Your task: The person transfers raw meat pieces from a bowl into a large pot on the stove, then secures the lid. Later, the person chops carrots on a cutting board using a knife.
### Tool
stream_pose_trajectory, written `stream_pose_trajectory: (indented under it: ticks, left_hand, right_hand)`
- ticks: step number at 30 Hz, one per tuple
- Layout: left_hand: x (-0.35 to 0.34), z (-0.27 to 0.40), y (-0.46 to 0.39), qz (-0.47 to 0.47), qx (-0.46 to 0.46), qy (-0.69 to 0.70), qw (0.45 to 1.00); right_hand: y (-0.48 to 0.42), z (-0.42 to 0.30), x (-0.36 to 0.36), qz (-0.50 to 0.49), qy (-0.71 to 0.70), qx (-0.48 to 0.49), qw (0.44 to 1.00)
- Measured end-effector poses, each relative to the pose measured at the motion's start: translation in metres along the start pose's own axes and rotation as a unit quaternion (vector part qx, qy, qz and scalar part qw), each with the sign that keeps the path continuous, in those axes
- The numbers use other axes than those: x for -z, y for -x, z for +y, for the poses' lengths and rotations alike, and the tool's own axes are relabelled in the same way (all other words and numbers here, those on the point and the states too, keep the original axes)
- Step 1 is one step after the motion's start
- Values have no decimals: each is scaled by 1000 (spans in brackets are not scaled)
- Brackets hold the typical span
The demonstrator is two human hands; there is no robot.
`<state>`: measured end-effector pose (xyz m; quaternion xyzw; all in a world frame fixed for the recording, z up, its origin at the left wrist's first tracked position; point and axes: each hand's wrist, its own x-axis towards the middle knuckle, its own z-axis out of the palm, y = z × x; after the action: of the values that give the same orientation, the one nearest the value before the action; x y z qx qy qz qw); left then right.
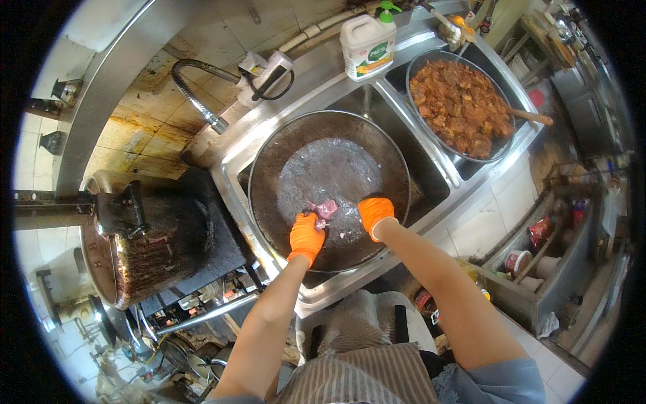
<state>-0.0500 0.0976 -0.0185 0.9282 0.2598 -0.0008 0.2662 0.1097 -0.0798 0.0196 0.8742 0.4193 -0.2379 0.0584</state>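
A large, dark round pan (pixel 328 166) with a wet, greyish middle rests over the left basin of the steel sink. My left hand (pixel 307 237), in an orange glove, is at the near side of the pan. Pinkish raw meat (pixel 325 208) sticks out from its fingertips, and the hand appears to grip it. My right hand (pixel 377 214), also gloved in orange, is curled low over the pan's right side. Its fingers are turned away, so whatever they may hold is hidden. Small pale scraps (pixel 342 235) lie on the pan's surface between the hands.
A round container of reddish-brown seasoned meat chunks (pixel 456 106) with a wooden handle (pixel 532 117) stands over the right basin. Behind the sink are a white pump jug (pixel 368 48) and a flexible faucet (pixel 202 101). To the left, a big sooty pot (pixel 151 237) sits on the stove.
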Motion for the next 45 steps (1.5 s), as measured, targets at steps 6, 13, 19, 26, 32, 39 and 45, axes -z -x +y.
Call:
stream_pose_trajectory:
  ticks: [6,13,19,26,32,39,45]
  left_hand:
    - [1,18,-27,-1,-159,-67,985]
    - [-12,51,-46,-143,-140,-264,943]
    - [-11,35,-23,-171,74,84,979]
    - [72,19,20,-170,372,817,407]
    - [110,26,67,-85,311,925,198]
    - [130,44,94,-105,168,952,232]
    - [165,55,103,-57,214,948,227]
  right_hand:
    - [-4,-21,-8,-52,42,52,996]
    - [11,-11,-15,-6,-29,-11,999]
    - [14,-28,-21,-21,-40,-78,996]
    - [-4,-29,-11,-45,-7,-44,998]
    - [-6,-30,-8,-19,-153,-37,987]
    - [97,-110,121,181,-556,112,803]
    - [132,-128,156,305,-350,205,862]
